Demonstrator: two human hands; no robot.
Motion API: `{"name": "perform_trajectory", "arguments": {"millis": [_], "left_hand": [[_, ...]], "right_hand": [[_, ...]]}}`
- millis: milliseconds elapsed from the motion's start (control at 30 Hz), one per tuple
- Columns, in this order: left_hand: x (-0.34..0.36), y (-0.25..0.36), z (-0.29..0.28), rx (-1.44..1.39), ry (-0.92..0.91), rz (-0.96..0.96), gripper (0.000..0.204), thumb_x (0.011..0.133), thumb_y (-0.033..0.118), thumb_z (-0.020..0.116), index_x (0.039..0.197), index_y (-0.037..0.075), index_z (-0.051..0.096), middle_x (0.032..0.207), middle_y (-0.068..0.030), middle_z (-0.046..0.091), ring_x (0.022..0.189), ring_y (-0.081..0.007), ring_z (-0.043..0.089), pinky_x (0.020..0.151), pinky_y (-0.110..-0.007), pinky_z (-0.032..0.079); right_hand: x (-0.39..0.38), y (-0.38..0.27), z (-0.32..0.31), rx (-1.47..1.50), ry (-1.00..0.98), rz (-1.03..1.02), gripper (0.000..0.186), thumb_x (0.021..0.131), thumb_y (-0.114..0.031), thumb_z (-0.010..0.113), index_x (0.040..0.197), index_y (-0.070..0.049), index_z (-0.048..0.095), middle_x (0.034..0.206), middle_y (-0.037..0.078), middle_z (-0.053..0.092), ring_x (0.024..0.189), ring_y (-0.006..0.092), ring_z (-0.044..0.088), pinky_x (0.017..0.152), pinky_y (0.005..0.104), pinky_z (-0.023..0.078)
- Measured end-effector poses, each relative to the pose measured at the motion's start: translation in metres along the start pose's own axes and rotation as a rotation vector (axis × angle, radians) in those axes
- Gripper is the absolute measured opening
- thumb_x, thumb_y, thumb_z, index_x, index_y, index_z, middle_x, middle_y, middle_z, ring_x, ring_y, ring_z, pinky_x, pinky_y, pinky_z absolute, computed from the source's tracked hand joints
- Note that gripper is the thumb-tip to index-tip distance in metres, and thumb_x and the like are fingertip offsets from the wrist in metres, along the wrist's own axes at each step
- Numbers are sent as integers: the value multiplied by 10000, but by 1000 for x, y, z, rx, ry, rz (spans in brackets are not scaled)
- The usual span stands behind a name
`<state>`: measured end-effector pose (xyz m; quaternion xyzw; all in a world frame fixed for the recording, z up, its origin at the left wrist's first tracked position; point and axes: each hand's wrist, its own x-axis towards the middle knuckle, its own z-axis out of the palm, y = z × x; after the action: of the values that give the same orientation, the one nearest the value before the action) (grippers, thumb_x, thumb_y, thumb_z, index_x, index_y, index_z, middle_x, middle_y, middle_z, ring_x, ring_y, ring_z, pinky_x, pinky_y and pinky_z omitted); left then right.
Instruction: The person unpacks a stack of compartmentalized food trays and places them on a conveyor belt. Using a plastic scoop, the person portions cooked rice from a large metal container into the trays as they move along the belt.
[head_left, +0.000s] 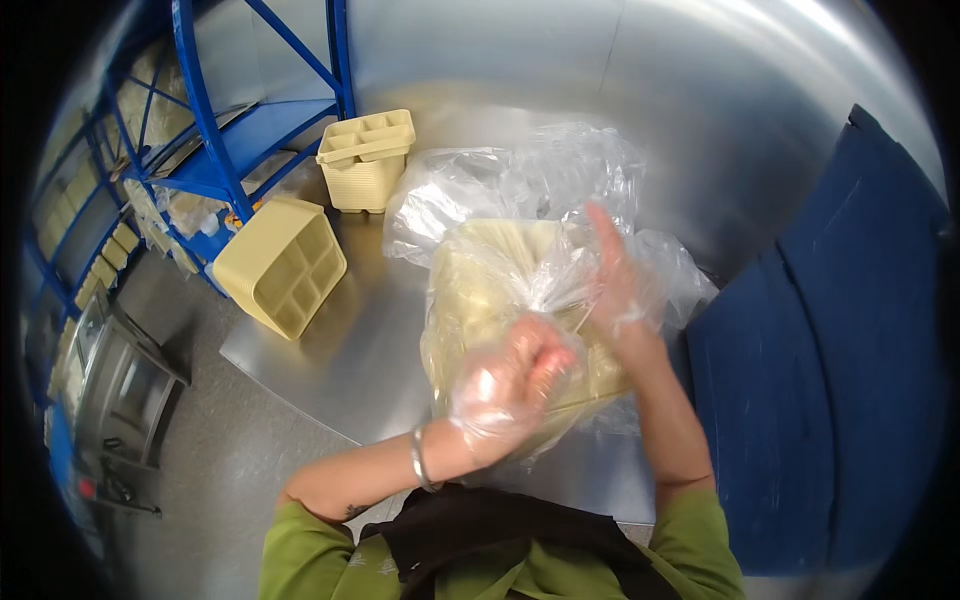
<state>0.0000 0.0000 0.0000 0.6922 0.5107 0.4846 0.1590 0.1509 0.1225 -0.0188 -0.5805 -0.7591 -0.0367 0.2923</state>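
Observation:
A large clear plastic bag (475, 295) stands in front of me on the metal table, with cream compartment boxes (465, 325) showing through its film. My left hand (510, 385), in a thin clear glove, is closed in a fist on the gathered mouth of the bag. Just beyond it, my right hand (615, 280), also gloved, is slightly blurred; its fingers stretch upward beside the bunched film. Between the two hands lies a thin pale strip, too small to make out. The fist hides part of the gathered neck.
Two cream compartment containers stand at the left: one tipped on its side (285, 265), one upright (365, 160) by the blue rack (215, 130). Loose clear plastic film (570, 165) lies behind the bag. A dark blue panel (820, 350) rises at right. The metal table (340, 370) has a curved left edge.

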Motion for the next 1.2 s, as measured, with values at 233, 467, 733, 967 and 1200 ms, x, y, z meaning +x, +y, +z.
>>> {"name": "perform_trajectory", "arguments": {"millis": [233,467,733,967,1200], "left_hand": [[5,-21,-4,24,115,-76,90,842,87,601,833,53,519,646,-36,578,561,-110,545,546,-223,433],[17,-57,-52,564,314,103,103,780,77,642,836,53,558,688,-116,566,620,-275,555,537,-324,426],[-54,-3,43,977,-184,559,420,775,394,562,1092,122,600,1274,-79,468,1245,-228,367,1047,-458,267],[-103,-13,48,984,-295,721,283,724,254,557,955,99,613,1040,-15,567,1078,-173,507,1031,-371,323],[-85,6,5,918,12,600,395,728,270,635,1061,78,543,950,-43,577,813,-205,583,806,-338,462]], "right_hand": [[7,111,9,193,51,188,561,736,-84,596,1271,-192,467,666,89,576,612,240,562,619,348,470],[-38,101,14,743,-62,15,110,821,-87,588,901,-42,648,606,6,555,477,79,484,447,212,397],[-64,32,14,1211,-85,28,130,732,2,502,824,-15,593,595,3,531,508,98,509,467,268,400],[-64,11,-8,873,77,-406,102,793,-77,548,816,9,598,652,68,584,592,154,546,555,289,414],[-63,0,-8,924,109,-517,96,797,-67,546,813,9,602,651,89,576,558,199,529,538,299,401]]}}
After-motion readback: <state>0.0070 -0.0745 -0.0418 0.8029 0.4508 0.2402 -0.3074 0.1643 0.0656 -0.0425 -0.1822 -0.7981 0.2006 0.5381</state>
